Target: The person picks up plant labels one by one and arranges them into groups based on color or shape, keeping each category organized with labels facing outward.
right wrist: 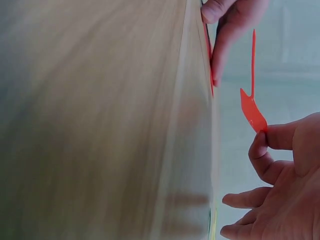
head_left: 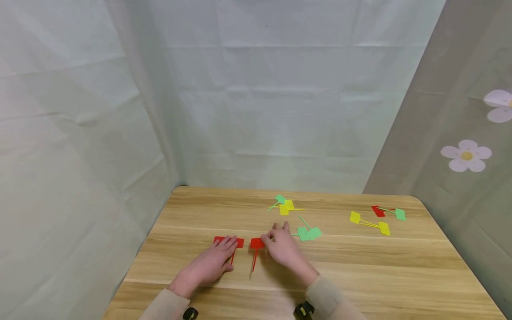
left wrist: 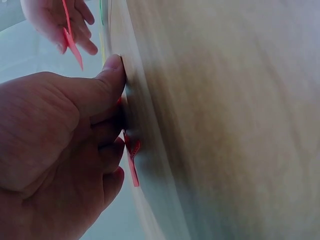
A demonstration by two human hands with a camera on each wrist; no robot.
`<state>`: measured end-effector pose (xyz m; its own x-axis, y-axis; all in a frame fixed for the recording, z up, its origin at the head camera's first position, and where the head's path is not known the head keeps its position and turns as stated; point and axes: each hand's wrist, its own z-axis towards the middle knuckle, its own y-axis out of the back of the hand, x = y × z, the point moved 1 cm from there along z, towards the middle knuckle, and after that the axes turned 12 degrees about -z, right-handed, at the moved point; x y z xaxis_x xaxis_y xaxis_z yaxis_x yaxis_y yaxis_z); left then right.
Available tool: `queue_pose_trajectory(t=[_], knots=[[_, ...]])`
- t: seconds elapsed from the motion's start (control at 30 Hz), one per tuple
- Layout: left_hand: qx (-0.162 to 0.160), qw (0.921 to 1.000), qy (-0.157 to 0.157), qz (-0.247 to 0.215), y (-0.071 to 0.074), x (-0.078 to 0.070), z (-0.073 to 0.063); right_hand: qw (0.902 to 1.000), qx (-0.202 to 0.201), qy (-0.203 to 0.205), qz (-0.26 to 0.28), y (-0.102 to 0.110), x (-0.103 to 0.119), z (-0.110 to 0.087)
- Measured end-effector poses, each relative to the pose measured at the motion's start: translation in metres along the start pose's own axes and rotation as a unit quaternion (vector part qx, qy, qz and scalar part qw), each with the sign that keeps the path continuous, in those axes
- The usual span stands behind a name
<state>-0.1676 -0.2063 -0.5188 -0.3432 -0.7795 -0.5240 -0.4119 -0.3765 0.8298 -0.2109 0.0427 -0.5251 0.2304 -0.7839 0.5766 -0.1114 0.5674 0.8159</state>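
Note:
My right hand (head_left: 283, 247) pinches one corner of a red T-shaped plant label (head_left: 256, 243) between thumb and forefinger. In the right wrist view this label (right wrist: 252, 111) hangs above the tabletop, its thin stem turned toward my body, while the other fingers are loosely spread. To its left, my left hand (head_left: 214, 263) rests palm down over red labels (head_left: 240, 243) lying on the table. The fingers cover much of them; a stem shows below. In the left wrist view, part of a red label (left wrist: 133, 157) sticks out beyond the fingertips.
Green labels (head_left: 314, 233) lie just right of my right hand. Farther back is a green and yellow group (head_left: 290, 205). Yellow labels (head_left: 384, 228) and a red and green pair (head_left: 400, 214) lie toward the right. Pale cloth (head_left: 272, 111) hangs behind the wooden table (head_left: 360, 275).

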Motion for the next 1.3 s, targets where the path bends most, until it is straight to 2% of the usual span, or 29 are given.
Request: queue_pose_trajectory(t=[0.27, 0.63, 0.97, 1.3], knots=[[0.000, 1.0000, -0.006, 0.000, -0.001, 0.004, 0.000, 0.9977, 0.001, -0.002, -0.068, -0.010, 0.009, 0.009], [-0.001, 0.9999, -0.011, -0.004, -0.001, 0.003, 0.000, 0.9927, -0.001, 0.000, -0.121, -0.011, 0.023, 0.011], [-0.007, 0.9999, -0.012, 0.000, -0.001, 0.003, 0.000, 0.9836, 0.026, -0.031, -0.176, -0.018, 0.029, 0.019], [-0.012, 0.9997, -0.020, -0.002, -0.001, 0.003, -0.001, 0.9682, 0.036, -0.040, -0.244, -0.017, 0.036, 0.023]])
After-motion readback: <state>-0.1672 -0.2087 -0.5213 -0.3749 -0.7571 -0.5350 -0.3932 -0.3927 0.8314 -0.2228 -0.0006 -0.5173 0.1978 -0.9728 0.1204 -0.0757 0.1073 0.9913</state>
